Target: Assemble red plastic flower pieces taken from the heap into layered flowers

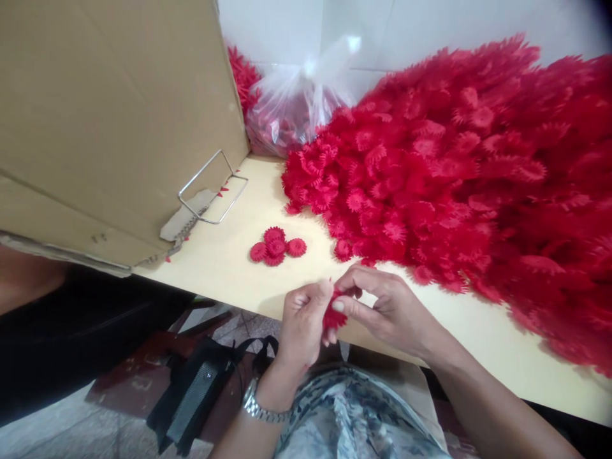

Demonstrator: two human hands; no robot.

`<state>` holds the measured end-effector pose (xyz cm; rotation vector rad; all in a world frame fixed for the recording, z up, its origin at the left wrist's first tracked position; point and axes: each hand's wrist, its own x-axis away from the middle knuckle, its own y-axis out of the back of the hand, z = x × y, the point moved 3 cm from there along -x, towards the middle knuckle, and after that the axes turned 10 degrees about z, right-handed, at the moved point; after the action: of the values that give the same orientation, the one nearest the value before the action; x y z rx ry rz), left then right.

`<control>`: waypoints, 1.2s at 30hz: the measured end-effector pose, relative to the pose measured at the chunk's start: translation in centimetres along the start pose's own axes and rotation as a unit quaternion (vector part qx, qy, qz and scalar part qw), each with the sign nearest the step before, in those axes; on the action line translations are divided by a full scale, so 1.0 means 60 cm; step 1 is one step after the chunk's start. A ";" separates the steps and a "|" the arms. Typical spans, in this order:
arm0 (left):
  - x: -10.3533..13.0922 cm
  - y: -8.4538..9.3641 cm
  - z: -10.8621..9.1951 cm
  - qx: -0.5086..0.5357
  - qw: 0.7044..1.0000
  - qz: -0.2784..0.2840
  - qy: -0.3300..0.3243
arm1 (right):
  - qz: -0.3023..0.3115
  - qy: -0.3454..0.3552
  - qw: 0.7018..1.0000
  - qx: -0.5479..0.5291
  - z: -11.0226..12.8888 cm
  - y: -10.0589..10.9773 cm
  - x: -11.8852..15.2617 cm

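Near the table's front edge, my left hand (306, 322) is wrapped around a red toothed paper flower (336, 313). The thumb and fingers of my right hand (377, 303) pinch the same flower from the other side. Just beyond my hands, several small coiled red flowers (275, 246) sit in a cluster on the pale yellow table (229, 255). A large heap of red fringed flowers (430, 172) covers the right side and back of the table.
A tall cardboard box (119, 115) stands at the left, with a bent wire frame (213, 222) beside it. Behind is a knotted clear plastic bag (296, 111) of red pieces. A black bag (191, 395) lies below the table; a person's dark clothing shows at the left.
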<state>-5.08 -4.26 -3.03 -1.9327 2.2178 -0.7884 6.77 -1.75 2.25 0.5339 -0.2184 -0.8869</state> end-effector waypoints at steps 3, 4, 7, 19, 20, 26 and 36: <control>0.004 -0.004 0.000 0.014 0.997 0.072 0.006 | -0.048 -0.020 0.998 -0.018 -0.004 0.002 0.001; 0.005 -0.005 -0.001 0.018 0.996 0.084 0.011 | -0.076 -0.028 0.997 -0.018 -0.006 0.005 0.001; 0.007 -0.004 -0.004 0.024 0.997 0.072 0.022 | -0.211 -0.045 0.976 0.036 -0.020 0.035 0.001; -0.003 0.000 -0.013 0.051 0.999 -0.015 0.005 | -0.251 0.036 0.898 0.360 -0.039 0.097 -0.007; -0.003 0.001 -0.012 0.048 0.999 -0.016 0.008 | -0.236 0.039 0.915 0.325 -0.033 0.087 -0.002; -0.001 0.002 -0.007 0.007 0.999 -0.031 0.012 | -0.099 0.036 0.990 0.099 -0.002 0.027 0.010; 0.007 0.002 -0.007 -0.022 0.999 0.021 -0.023 | -0.024 -0.030 0.994 -0.098 -0.006 0.007 0.009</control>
<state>-5.42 -4.48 -2.60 -1.8971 2.2594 -0.6890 7.49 -1.82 2.14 0.3319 -0.1704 -0.9606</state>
